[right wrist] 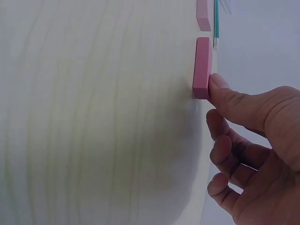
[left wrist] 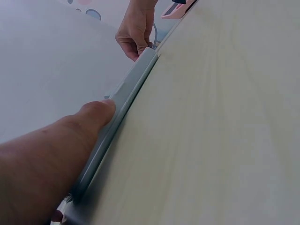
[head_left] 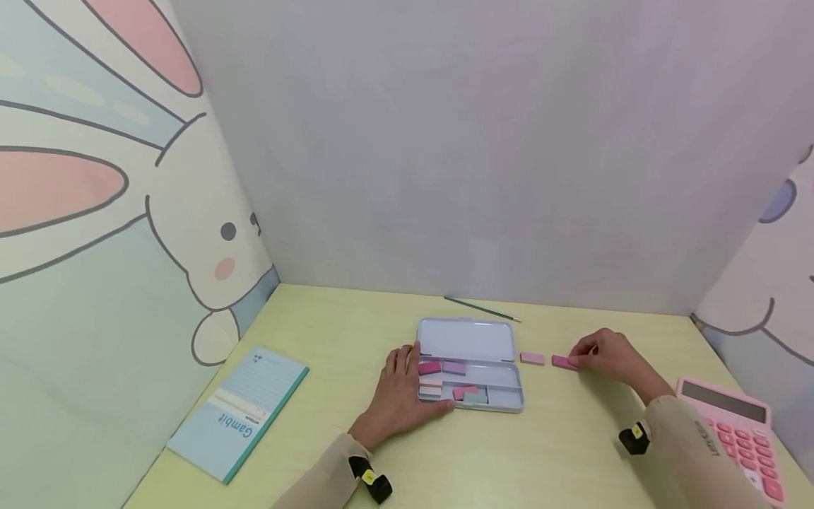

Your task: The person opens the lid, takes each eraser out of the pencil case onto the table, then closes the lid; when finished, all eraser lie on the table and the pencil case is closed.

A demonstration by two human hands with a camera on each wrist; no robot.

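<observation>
An open pale-lilac pencil case (head_left: 505,373) lies on the table, its lid folded back toward the wall. Several small rectangular blocks in pink, purple, white and green, like erasers, sit in its compartments. My left hand (head_left: 399,396) grips the case's left end, the thumb along the front edge; the left wrist view shows that thumb (left wrist: 101,112) against the case's side. To the right of the case, my right hand (head_left: 612,358) pinches the near end of a dark pink block (right wrist: 202,68) lying on the table. A lighter pink block (head_left: 532,358) lies between it and the case.
Behind the case lies a thin green pencil (head_left: 482,308), near the back wall. A light blue notebook (head_left: 238,413) rests at the left. At the right, partly beneath my right forearm, is a pink calculator (head_left: 738,431). Walls (head_left: 477,155) stand at the back and both sides.
</observation>
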